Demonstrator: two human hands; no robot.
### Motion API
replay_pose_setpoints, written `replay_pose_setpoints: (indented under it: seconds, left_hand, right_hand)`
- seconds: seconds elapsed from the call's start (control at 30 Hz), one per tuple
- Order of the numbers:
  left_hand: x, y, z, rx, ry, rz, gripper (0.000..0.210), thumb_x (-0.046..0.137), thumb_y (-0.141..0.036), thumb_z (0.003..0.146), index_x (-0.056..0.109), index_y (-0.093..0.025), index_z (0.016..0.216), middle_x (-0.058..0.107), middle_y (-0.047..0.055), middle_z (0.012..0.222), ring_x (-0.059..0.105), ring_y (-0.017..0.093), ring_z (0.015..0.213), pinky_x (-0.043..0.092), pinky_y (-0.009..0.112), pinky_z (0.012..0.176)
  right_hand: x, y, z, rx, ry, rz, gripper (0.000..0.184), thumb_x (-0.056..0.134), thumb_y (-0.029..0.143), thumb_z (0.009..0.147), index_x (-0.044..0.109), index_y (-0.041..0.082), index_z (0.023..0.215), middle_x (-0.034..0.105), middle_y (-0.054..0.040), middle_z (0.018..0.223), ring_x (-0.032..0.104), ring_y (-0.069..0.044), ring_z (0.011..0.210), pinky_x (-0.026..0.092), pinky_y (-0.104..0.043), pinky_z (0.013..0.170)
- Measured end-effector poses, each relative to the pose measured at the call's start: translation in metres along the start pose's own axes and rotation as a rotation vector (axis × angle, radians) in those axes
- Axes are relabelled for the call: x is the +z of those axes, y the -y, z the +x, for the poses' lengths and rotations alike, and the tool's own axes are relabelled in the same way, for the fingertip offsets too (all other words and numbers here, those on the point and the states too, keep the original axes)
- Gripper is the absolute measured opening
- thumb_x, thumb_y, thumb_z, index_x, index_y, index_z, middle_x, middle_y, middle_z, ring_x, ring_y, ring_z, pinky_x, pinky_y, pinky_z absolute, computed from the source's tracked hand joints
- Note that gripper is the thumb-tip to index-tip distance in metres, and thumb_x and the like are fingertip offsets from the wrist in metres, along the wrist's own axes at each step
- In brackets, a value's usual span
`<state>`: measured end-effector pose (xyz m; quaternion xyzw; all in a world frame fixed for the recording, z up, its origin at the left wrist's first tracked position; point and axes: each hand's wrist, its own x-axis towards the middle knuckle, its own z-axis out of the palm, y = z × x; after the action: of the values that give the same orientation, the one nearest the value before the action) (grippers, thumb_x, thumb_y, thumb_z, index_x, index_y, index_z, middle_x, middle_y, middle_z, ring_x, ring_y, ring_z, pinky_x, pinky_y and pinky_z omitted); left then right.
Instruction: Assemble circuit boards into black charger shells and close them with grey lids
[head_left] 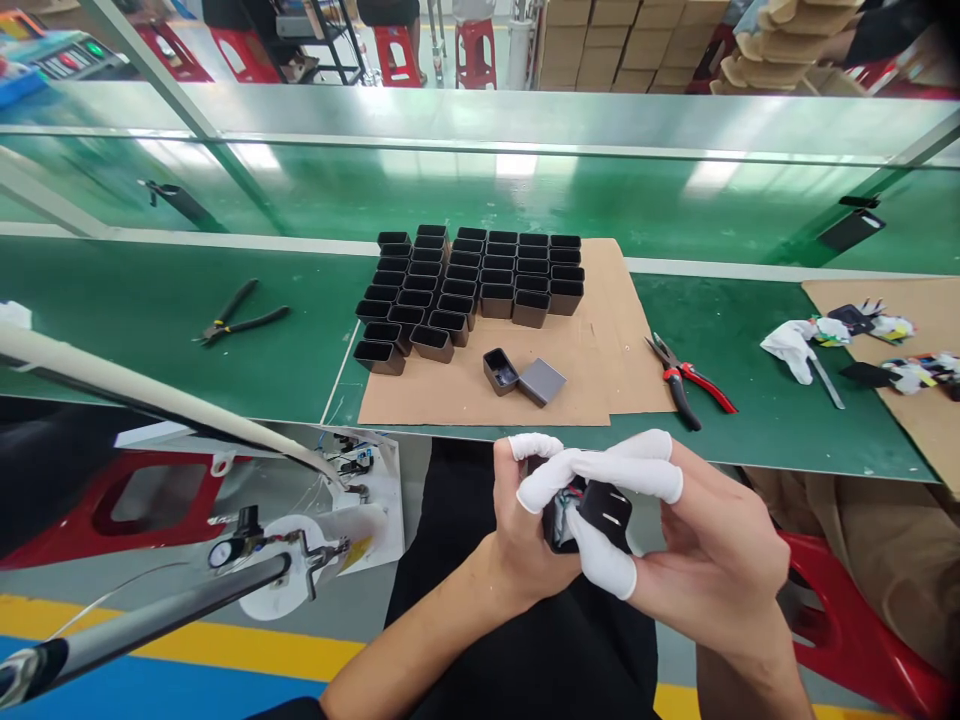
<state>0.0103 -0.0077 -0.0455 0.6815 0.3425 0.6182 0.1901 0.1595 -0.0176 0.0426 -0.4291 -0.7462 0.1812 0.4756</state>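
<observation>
My left hand (519, 535), with white finger cots on some fingers, is wrapped round a small black plastic case (556, 530). Wires and pale material show in the case's open end. My right hand (709, 530), also in white finger cots, pinches a black end piece (606, 512) with two short metal blades, right against the case. Fingers hide much of both parts. On the cardboard (487, 395) ahead of my hands, several open black cases (450, 290) stand in rows. One separate case (500, 371) and a closed grey-black block (542, 382) sit nearer to me.
Red-and-black pliers (686, 380) lie right of the cardboard, dark-handled cutters (240, 315) to the left. Wired assemblies (900, 350) and a white cloth (791, 348) are at far right. A metal arm with a gauge (225, 552) stands at lower left. Red stools (397, 55) are beyond the bench.
</observation>
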Motion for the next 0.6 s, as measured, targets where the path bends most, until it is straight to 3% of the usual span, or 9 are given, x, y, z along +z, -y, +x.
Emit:
replay_pose_setpoints:
  seconds: [0.17, 0.6]
  left_hand:
    - [0.001, 0.007, 0.0, 0.157, -0.055, 0.268, 0.04, 0.068, -0.031, 0.095, 0.067, -0.023, 0.135, 0.061, 0.011, 0.115, 0.067, 0.021, 0.087, 0.061, 0.033, 0.065]
    - [0.008, 0.008, 0.003, 0.185, -0.053, 0.235, 0.039, 0.062, -0.035, 0.096, 0.07, -0.019, 0.13, 0.065, 0.009, 0.104, 0.07, 0.02, 0.082, 0.062, 0.031, 0.061]
  right_hand:
    - [0.003, -0.003, -0.008, -0.005, -0.056, 0.028, 0.047, 0.084, 0.002, 0.083, 0.077, 0.021, 0.125, 0.073, -0.0031, 0.093, 0.067, -0.015, 0.077, 0.058, -0.028, 0.064]
    - [0.002, -0.007, -0.022, 0.054, -0.139, 0.059, 0.052, 0.086, 0.0, 0.078, 0.08, 0.022, 0.126, 0.074, -0.0039, 0.095, 0.068, -0.018, 0.076, 0.055, -0.032, 0.059]
